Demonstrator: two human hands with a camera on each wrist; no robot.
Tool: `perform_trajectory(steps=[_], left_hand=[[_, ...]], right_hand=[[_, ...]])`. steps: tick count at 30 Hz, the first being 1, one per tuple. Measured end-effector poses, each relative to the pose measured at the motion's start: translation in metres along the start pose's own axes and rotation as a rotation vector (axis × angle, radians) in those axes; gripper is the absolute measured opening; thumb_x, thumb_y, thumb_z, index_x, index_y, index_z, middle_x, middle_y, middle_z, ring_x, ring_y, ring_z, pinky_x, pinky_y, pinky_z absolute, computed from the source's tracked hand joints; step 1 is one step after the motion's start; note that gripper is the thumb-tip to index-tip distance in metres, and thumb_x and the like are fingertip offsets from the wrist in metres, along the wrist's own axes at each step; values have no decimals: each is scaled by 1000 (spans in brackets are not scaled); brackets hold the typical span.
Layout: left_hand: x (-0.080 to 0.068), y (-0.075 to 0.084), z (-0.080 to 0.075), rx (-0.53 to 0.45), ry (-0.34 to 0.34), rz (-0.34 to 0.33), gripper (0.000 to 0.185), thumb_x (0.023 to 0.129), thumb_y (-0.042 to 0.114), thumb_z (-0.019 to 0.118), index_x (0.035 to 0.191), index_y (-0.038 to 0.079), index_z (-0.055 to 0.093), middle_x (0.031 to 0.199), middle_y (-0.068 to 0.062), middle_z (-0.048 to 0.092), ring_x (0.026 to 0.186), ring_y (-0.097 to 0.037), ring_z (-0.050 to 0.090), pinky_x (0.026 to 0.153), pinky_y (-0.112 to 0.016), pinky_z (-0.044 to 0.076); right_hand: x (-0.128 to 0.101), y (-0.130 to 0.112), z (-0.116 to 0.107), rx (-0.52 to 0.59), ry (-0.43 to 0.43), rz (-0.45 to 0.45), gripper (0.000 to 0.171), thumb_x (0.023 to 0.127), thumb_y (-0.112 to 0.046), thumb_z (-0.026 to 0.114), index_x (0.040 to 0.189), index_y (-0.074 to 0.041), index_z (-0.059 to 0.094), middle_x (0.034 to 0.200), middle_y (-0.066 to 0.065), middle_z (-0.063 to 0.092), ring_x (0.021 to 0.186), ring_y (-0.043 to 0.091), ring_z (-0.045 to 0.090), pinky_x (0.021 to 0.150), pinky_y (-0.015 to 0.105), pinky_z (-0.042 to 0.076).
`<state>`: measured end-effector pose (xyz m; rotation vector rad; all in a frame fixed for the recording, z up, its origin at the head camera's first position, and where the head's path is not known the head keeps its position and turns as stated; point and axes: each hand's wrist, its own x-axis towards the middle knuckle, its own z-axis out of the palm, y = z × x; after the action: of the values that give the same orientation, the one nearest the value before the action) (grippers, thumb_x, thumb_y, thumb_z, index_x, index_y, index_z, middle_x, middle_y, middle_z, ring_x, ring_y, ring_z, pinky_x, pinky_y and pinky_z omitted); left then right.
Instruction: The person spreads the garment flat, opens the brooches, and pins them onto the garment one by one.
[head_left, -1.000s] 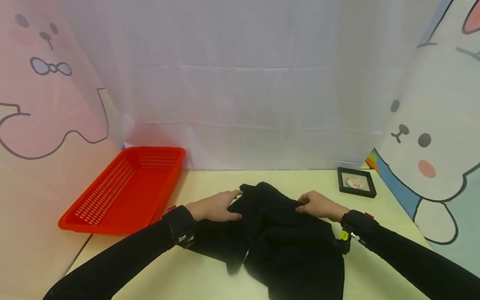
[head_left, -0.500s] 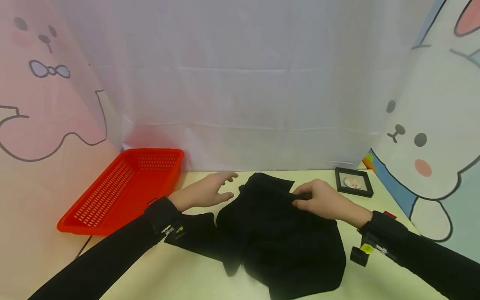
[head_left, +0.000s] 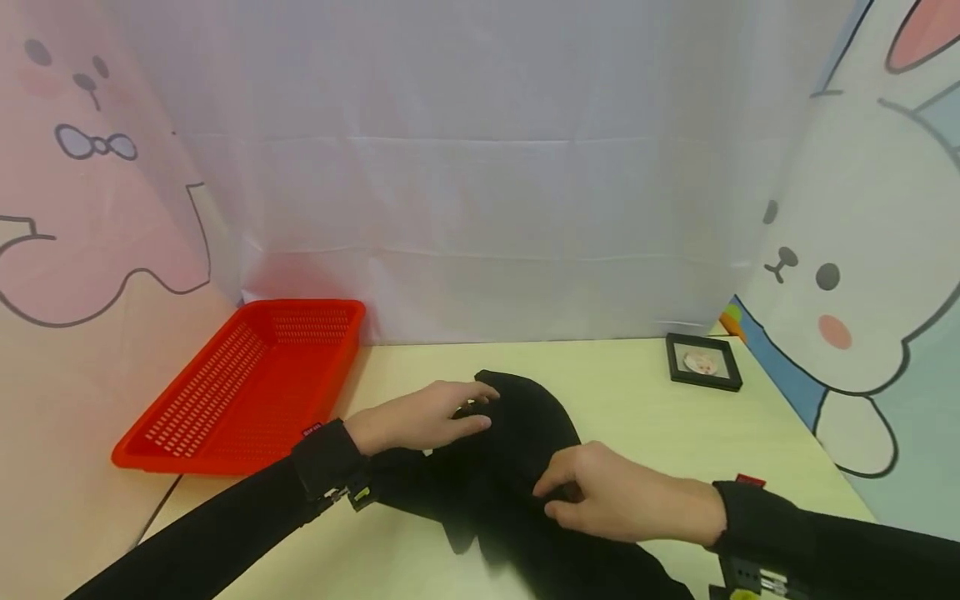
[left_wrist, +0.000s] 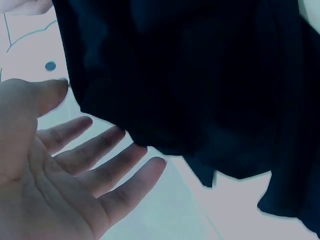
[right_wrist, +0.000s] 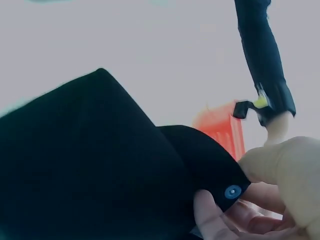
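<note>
**A:** From my station I see the black garment (head_left: 517, 467) bunched on the yellow-green table (head_left: 637, 400), near the front edge, roughly at 6 o'clock from the middle of the table. Where are the hands?

**B:** The left hand (head_left: 420, 414) lies on the garment's far end, at about 10 o'clock of the heap, fingers straight and spread, pressing flat and gripping nothing. The left wrist view shows that open palm (left_wrist: 55, 175) with the cloth (left_wrist: 200, 85) just past the fingertips.

**A:** And the right hand (head_left: 615, 500)?

**B:** It is clamped on the garment: thumb and fingers pinch a fold at about 4 o'clock of the heap. The right wrist view shows the pinched edge (right_wrist: 210, 170) with a small blue button (right_wrist: 233, 192) by the fingers (right_wrist: 210, 215).

**A:** My worry, as a judgement: only 1 hand grips. A pull from the right could drag the heap from under the flat left palm.

**B:** Agreed. The cloth is in several layers, so the pinch may catch only 1 and leave the rest crumpled. The red basket (head_left: 240, 379) at 9 o'clock and the picture frame (head_left: 703, 363) at 2 o'clock are well apart, so I see little risk of a snag.
</note>
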<state>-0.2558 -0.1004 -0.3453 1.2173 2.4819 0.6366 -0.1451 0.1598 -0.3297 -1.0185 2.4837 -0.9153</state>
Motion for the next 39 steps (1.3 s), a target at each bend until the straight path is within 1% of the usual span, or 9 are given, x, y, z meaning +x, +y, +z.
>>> perform_trajectory(steps=[6,10,14,20,24,28,31,34,39], left_hand=[[-2,7,21,94,-94,52,61,87,47,67,140,22,48,134,4,56,123,-14,53,104,-33,44],[-4,9,30,169,-128,55,62,82,35,77,137,23,51,128,4,59,116,-13,55,97,-28,46],[-6,3,30,135,-131,-18,59,79,21,80,133,20,56,123,2,63,110,-15,61,88,-25,50],[-14,-8,13,105,-10,12,27,81,14,77,108,14,70,103,3,71,96,-14,65,86,-29,53],[-22,-4,-8,75,81,63,19,82,10,75,100,16,71,97,6,69,91,-11,62,87,-31,53],[-27,8,-23,47,179,157,20,84,10,74,100,20,70,99,10,68,93,-8,61,86,-28,52],[-29,17,-31,34,258,207,21,85,10,73,102,20,70,101,10,68,94,-9,62,86,-27,52],[-31,24,-37,42,364,193,21,84,9,74,102,19,70,99,11,68,92,-10,63,81,-28,53],[-36,21,-43,38,523,71,20,82,11,76,97,23,71,93,14,69,80,-4,62,74,-25,54]], right_hand=[[2,0,29,29,-45,-104,17,90,-14,67,106,-11,73,98,-5,67,76,-7,53,67,16,50],[3,0,44,63,-68,-156,17,90,-11,66,106,-10,71,99,-4,67,78,-9,55,67,13,50],[4,0,54,169,-125,-184,17,92,-6,62,107,-7,69,100,-2,67,80,-9,60,68,13,52],[8,-4,37,245,-104,-172,13,95,-12,61,104,-11,70,97,-1,70,74,-7,62,64,16,54],[22,0,6,272,21,-81,12,94,-14,62,103,-12,70,94,2,71,71,1,64,62,23,55],[39,11,-17,190,137,-8,18,93,-17,63,110,-12,68,99,0,69,79,8,64,71,26,54],[45,19,-24,141,108,43,31,92,-27,65,118,-9,65,106,2,68,88,14,65,78,31,54],[43,24,-24,101,23,117,53,89,-39,67,127,-4,59,120,7,65,106,22,64,88,38,52],[36,34,-21,131,-60,127,38,88,-34,69,120,-14,66,113,-2,68,103,15,64,87,33,52]])
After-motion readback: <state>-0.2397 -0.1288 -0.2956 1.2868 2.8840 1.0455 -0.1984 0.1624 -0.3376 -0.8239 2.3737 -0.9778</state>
